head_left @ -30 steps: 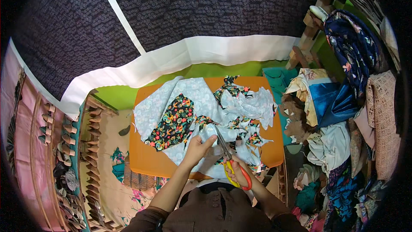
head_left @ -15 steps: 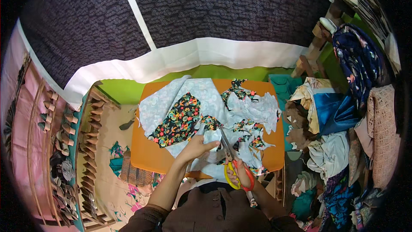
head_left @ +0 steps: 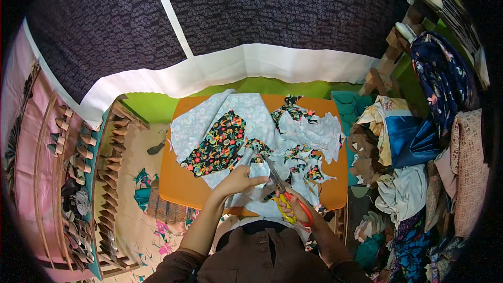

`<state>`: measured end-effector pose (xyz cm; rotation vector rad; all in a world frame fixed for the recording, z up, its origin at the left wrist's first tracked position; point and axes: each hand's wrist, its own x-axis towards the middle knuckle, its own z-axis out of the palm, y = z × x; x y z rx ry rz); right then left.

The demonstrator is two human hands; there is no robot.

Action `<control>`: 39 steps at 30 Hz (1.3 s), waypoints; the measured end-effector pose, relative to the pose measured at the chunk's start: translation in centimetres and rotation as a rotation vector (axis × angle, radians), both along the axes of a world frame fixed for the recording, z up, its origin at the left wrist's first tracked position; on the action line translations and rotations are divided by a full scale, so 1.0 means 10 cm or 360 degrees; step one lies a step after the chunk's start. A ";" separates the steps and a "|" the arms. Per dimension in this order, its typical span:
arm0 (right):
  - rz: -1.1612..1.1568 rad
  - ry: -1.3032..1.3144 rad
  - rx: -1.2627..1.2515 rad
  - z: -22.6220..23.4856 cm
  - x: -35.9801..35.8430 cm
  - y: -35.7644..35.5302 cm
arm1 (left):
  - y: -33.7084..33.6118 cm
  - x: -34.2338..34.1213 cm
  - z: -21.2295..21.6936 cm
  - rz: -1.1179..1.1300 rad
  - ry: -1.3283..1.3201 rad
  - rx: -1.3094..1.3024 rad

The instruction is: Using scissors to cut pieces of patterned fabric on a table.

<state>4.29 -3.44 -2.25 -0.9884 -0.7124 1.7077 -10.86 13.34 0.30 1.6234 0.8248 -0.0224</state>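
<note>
My left hand [head_left: 242, 181] grips a piece of black floral fabric [head_left: 257, 147] with a pale underside, its thumb lying along the near edge. My right hand [head_left: 297, 207] is closed round the yellow and red handles of a pair of scissors [head_left: 275, 174]. The metal blades point away and to the left, at the fabric just beyond my left thumb. A larger folded floral cloth [head_left: 217, 144] lies to the left, pale side partly up. Ragged cut scraps [head_left: 317, 133] of the same cloth spread to the right.
The work rests on an orange table [head_left: 181, 188]. Racks with rows of shoe lasts [head_left: 110, 178] stand at left. Heaped cloth [head_left: 403, 188] and hanging fabrics [head_left: 466, 173] crowd the right side. A dark patterned curtain [head_left: 293, 10] with a white border hangs beyond the table.
The scissors have tilted slightly, their blade tips shifting left along the fabric, and the right hand has risen a little. The left hand keeps its hold in nearly the same place.
</note>
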 end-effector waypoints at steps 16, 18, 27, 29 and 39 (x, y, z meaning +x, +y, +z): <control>0.0038 0.0454 -0.0279 -0.30 0.31 -0.02 | 0.00 -0.03 -0.01 -0.0116 0.0074 -0.0143; -0.0075 0.0466 -0.0378 -0.33 0.38 -0.02 | 0.00 -0.03 -0.08 -0.0104 0.0029 -0.0139; -0.0459 0.0021 -0.0225 -0.36 0.34 0.11 | -0.11 0.21 -0.06 0.0534 -0.0564 -0.1095; -0.0521 0.0047 -0.0376 -0.43 0.33 0.17 | -0.11 0.20 -0.13 0.0473 -0.0668 -0.1268; -0.0299 0.0931 -0.0466 -0.49 0.21 0.44 | -0.25 0.39 -0.29 0.1013 -0.1507 -0.1543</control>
